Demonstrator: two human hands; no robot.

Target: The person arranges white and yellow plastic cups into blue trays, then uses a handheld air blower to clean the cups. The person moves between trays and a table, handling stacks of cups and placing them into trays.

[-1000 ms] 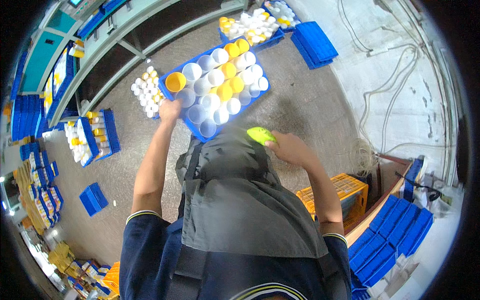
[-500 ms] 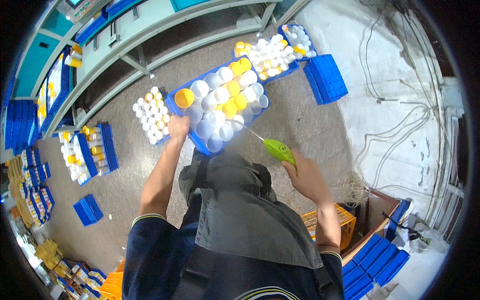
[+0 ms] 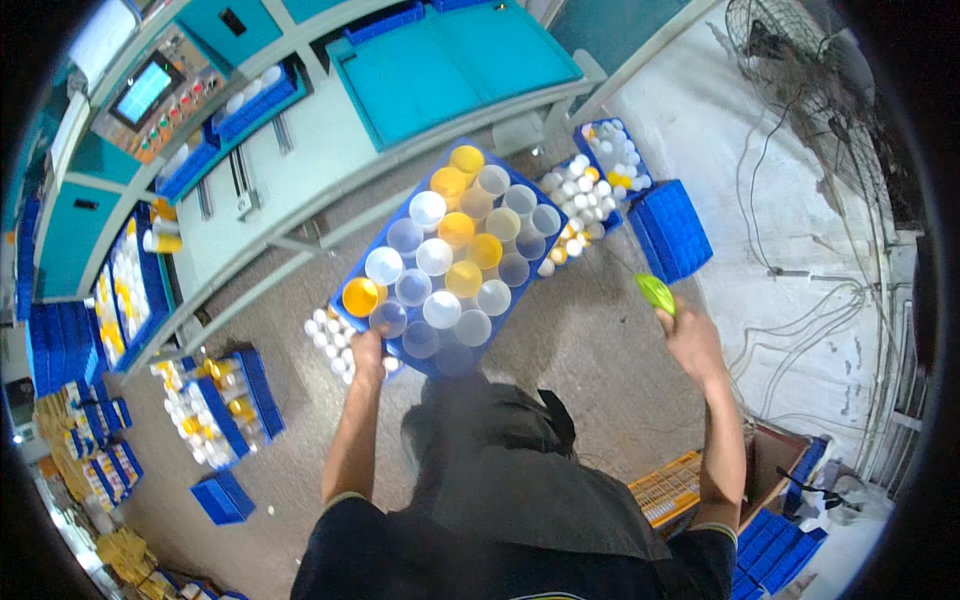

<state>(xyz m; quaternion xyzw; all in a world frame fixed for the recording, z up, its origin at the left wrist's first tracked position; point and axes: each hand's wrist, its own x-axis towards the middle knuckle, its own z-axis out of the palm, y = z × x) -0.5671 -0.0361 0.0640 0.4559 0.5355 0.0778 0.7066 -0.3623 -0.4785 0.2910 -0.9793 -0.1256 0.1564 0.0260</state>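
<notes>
My left hand [image 3: 367, 352] is closed on the near left edge of a blue tray [image 3: 386, 234], which is raised and tilted in front of me. Rows of open-mouthed cylinders stand in it, translucent white ones [image 3: 434, 257] mixed with yellow ones [image 3: 456, 229]. At the right, away from the tray, my right hand [image 3: 692, 338] grips a green-handled tool [image 3: 655, 293]. A thin shaft points from the tool toward the upper left; its tip is too faint to make out.
Crates of white and yellow pieces [image 3: 580, 195] lie beyond the tray, beside a blue crate [image 3: 670, 230]. A machine bench [image 3: 300, 180] with a control screen [image 3: 147, 91] runs across the upper left. More filled crates [image 3: 210, 405] sit on the floor at left; a yellow crate [image 3: 665, 488] is at lower right.
The tray has risen and turned more upright, nearer the bench. My right hand has drawn the green tool away from the cylinders, to the right. The view has shifted toward the bench.
</notes>
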